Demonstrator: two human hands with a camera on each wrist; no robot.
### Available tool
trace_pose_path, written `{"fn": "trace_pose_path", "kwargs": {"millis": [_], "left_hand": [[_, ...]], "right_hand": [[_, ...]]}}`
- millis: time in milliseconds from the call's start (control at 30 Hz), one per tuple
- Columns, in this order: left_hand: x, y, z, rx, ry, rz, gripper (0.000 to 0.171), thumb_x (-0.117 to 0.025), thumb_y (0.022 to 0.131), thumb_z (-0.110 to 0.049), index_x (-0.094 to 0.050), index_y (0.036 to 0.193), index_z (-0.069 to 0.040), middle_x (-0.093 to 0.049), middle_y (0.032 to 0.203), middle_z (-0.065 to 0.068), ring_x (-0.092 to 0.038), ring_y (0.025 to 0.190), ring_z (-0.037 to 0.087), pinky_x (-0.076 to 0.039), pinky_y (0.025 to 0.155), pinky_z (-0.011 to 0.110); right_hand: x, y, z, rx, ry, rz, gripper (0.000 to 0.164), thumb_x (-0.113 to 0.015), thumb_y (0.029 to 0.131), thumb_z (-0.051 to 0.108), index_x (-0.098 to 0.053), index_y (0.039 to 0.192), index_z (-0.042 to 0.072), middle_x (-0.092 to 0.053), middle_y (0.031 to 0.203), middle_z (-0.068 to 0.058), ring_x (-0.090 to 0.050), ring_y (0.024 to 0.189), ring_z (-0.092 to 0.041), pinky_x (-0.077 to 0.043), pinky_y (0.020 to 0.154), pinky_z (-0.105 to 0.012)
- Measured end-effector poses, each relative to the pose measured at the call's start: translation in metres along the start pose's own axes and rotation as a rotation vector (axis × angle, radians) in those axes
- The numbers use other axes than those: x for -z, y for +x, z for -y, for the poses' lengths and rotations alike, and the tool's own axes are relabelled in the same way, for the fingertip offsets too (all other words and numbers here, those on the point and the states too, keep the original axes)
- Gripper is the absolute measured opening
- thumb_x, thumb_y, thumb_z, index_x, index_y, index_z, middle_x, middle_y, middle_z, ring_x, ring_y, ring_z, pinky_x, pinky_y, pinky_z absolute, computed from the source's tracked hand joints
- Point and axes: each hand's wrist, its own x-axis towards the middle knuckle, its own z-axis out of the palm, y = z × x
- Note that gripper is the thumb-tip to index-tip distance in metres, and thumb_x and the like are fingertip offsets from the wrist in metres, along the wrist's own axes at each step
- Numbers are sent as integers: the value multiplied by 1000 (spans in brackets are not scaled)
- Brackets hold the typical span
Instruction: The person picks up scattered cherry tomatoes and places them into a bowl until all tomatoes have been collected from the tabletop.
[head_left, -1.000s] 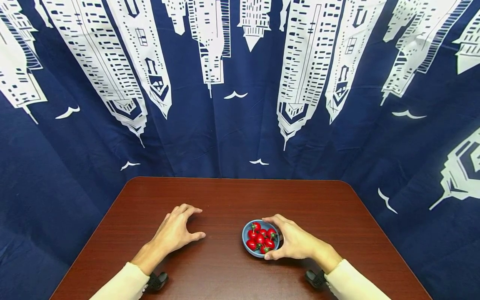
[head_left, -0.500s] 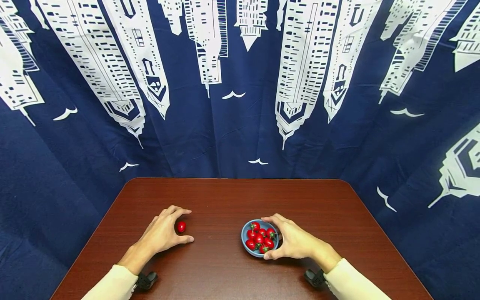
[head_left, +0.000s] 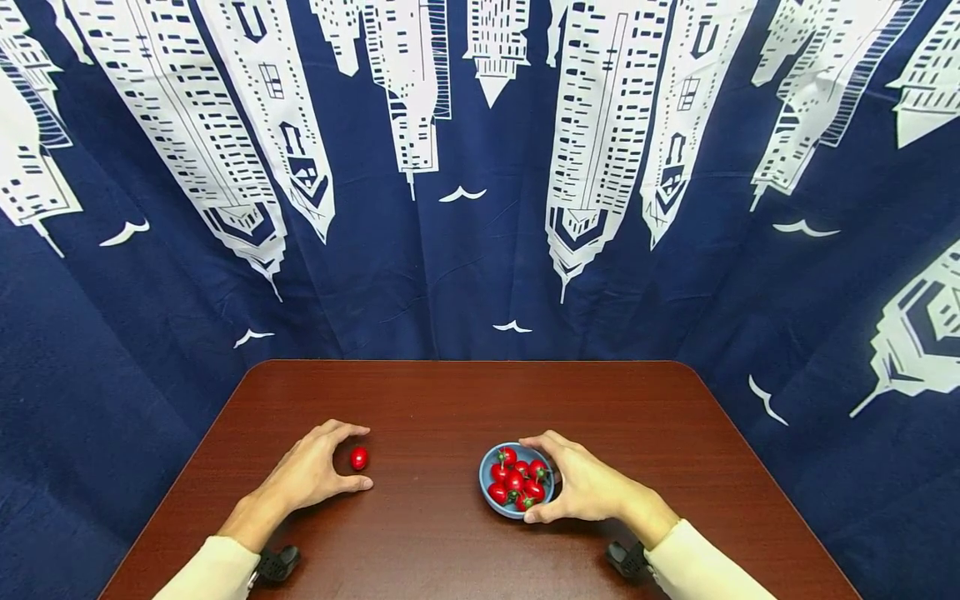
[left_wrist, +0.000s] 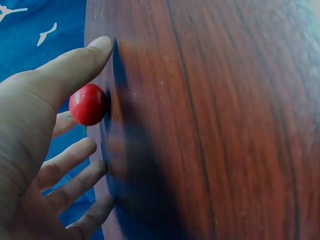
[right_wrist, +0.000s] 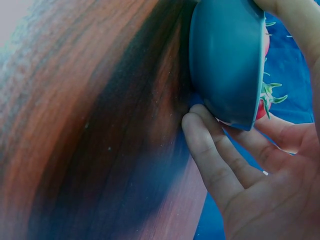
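Observation:
A lone cherry tomato (head_left: 359,458) rests on the left half of the table, beside my left hand (head_left: 303,471). That hand's thumb and fingers are spread apart, with the tomato in front of the gap. The left wrist view shows the red tomato (left_wrist: 88,104) below the thumb, its green stem toward the fingers. To the right, my right hand (head_left: 592,479) holds a small blue bowl (head_left: 486,492), thumb at the near rim and fingers round the far side. Several cherry tomatoes (head_left: 513,481) with green stems lie in it. The right wrist view shows the bowl's outer wall (right_wrist: 227,60).
The dark red-brown wooden table (head_left: 420,558) has rounded far corners. Behind it hangs a navy cloth (head_left: 375,283) printed with white upside-down buildings and birds. Each wrist wears a black device (head_left: 279,563) under a cream sleeve (head_left: 213,571).
My left hand has moved left and drawn back, and the lone tomato, hidden a second ago, now shows on the table. My right hand and the bowl have stayed in place.

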Motion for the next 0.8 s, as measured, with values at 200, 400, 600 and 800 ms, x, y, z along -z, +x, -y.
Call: {"fn": "trace_pose_path", "kwargs": {"millis": [200, 400, 600, 800], "left_hand": [[1, -1, 4, 10, -13, 6, 73, -108, 80, -45, -80, 143, -20, -79, 136, 3, -74, 133, 39, -63, 111, 65], [0, 1, 6, 3, -13, -1, 62, -108, 82, -44, -83, 135, -24, -81, 133, 1, -74, 130, 37, -63, 109, 64], [1, 1, 6, -21, -19, 4, 52, -107, 84, -39, -86, 131, -27, -83, 127, -5, -76, 124, 33, -63, 108, 61], [0, 3, 12, -82, -48, -26, 45, -105, 85, -35, -87, 126, -28, -86, 119, -9, -79, 115, 27, -65, 102, 56]], "right_hand": [[0, 1, 2, -5, -4, 6, 103, -101, 84, 63, -59, 163, 11, -70, 146, 5, -70, 131, -9, -62, 117, -35], [0, 1, 2, -1, -3, -2, 103, -103, 83, 60, -60, 162, 10, -71, 145, 3, -72, 130, -13, -62, 116, -35], [0, 1, 3, 0, 7, -1, 102, -103, 83, 58, -60, 161, 8, -71, 145, 1, -73, 130, -15, -62, 116, -35], [-1, 1, 2, 3, 13, -1, 102, -103, 83, 57, -60, 161, 7, -71, 145, 0, -73, 129, -14, -62, 116, -34]]}}
